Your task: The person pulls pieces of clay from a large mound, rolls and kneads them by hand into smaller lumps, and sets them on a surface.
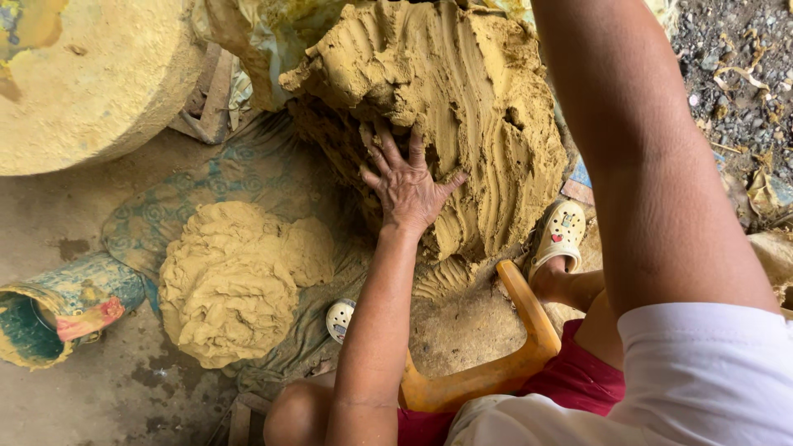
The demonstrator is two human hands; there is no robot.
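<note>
Against the big clay mound (462,116) your left hand (407,188) presses flat, fingers spread, right hand's grip hidden; next, I judge, pull a lump loose.

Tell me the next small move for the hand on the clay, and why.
Probably curl the fingers and pull a lump loose: the left hand lies flat, fingers spread, on the big clay mound, and a smaller clay pile sits on the cloth beside it.

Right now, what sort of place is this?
Likely a rough pottery or clay-working yard. A big clay mound bears finger grooves under the left hand, a smaller clay lump lies on a cloth, and gravel lies beside it.
</note>
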